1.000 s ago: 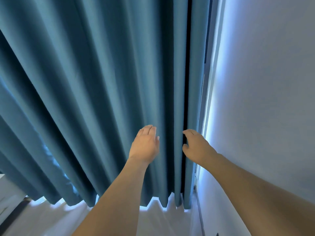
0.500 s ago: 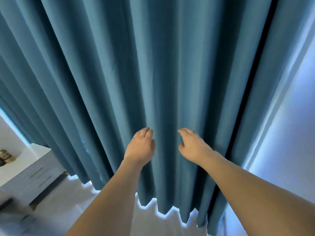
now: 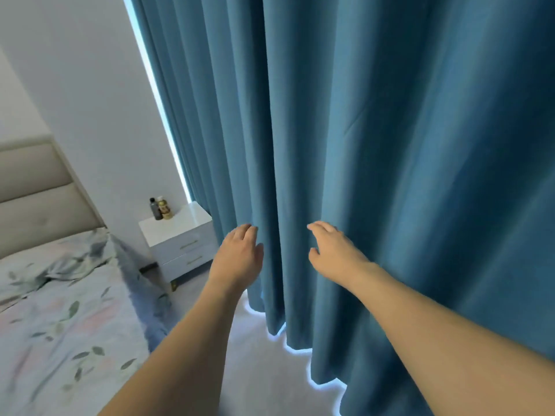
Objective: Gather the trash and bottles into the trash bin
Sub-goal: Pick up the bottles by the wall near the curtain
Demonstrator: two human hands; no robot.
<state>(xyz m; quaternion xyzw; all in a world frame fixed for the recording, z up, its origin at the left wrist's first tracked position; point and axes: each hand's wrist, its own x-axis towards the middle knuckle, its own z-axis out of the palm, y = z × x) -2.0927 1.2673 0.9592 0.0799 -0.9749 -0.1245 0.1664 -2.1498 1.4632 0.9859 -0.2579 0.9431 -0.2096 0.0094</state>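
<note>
Both hands are raised in front of the blue curtain (image 3: 375, 145), palms facing away and only their backs showing. The left hand (image 3: 238, 255) has its fingers bent lightly forward against a fold of the cloth, thumb lying alongside; it touches the cloth but grips nothing that can be seen. The right hand (image 3: 332, 253) sits just beside it, a narrow fold of curtain between the two, with its fingers loosely curved toward the cloth and the thumb held apart below them; it too holds nothing visible, and whether the fingertips press the cloth or only come near it cannot be told. Both forearms are bare and reach in from the bottom edge. The curtain hangs in deep folds to the pale floor (image 3: 261, 364), with bright light showing under its hem and along its left edge. The bottles lie well apart from the hands, to the left and farther back: a dark bottle (image 3: 156, 209) and a yellowish bottle (image 3: 165, 208) stand upright and touching side by side at the back of a white nightstand (image 3: 180, 238) with two drawers, close to the wall (image 3: 90, 100). Left of the nightstand is a bed (image 3: 60, 310) with a leaf-patterned cover and a beige padded headboard (image 3: 36, 190).
</note>
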